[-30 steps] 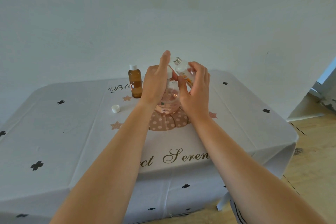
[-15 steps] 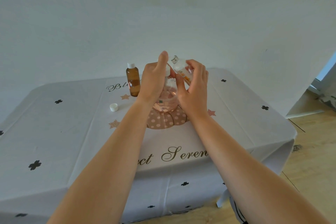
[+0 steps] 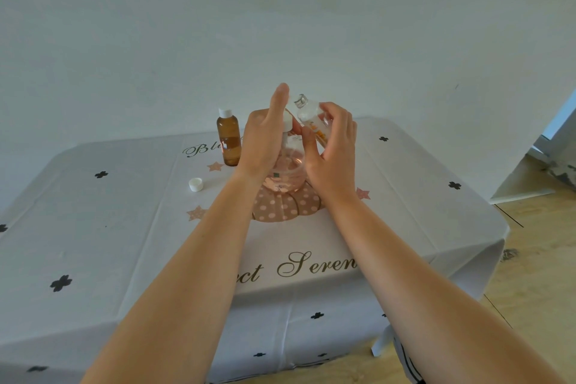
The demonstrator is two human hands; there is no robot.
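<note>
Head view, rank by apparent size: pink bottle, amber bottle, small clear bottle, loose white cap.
1. pink bottle, partly covered.
2. amber bottle.
3. small clear bottle, half hidden in the right hand; close to amber, unsure.
4. white cap.

A table (image 3: pixel 93 243) stands under a white cloth that hangs over its edges. The cloth is printed with black clover shapes, gold script and, in the middle, a pink dotted pumpkin (image 3: pixel 280 209) with small stars around it. An amber bottle (image 3: pixel 229 142) with a white cap stands upright toward the far side, at the script. A loose white cap (image 3: pixel 196 184) lies nearer and to its left, apart from it. A clear bottle of pink liquid (image 3: pixel 288 171) stands at the pumpkin's far edge, near the amber one on its right.
</note>
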